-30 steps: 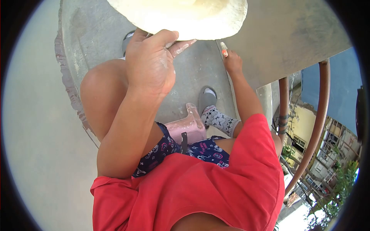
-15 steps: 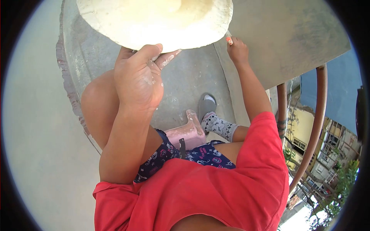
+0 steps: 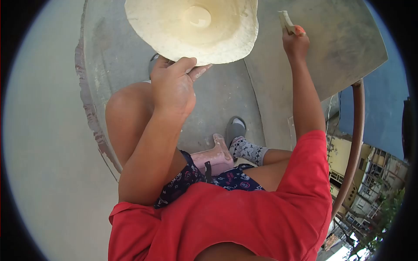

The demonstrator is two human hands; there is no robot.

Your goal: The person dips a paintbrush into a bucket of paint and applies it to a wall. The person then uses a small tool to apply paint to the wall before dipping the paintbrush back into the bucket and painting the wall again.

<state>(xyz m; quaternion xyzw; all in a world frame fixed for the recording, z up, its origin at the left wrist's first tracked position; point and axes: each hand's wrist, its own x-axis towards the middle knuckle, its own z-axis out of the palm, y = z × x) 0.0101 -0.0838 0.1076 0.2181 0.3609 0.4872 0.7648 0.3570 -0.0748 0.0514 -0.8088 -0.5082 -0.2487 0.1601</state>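
My left hand (image 3: 176, 85) grips the near rim of a wide cream-coloured dish (image 3: 230, 41), thumb on top and fingers beneath. The dish has an uneven edge and a round hollow at its centre, and its far side runs out of view. White smears mark the fingers of this hand. Off to the right, my right hand (image 3: 296, 45) is closed around a small pale, flat tool (image 3: 285, 19) with an orange-red part; its exact kind I cannot make out. The tool is apart from the dish, over a grey board.
The grey board (image 3: 335, 48) lies at the upper right, beside a brown curved metal bar (image 3: 355, 143). A pink plastic stool-like item (image 3: 213, 158) is between my legs. My slippered foot (image 3: 236, 128) rests on the grey floor. A ragged edge (image 3: 85, 87) runs along the left.
My right hand with the tool has moved away from the dish rim, up and to the right. The dish has shifted and tilted, showing more of its central hollow.
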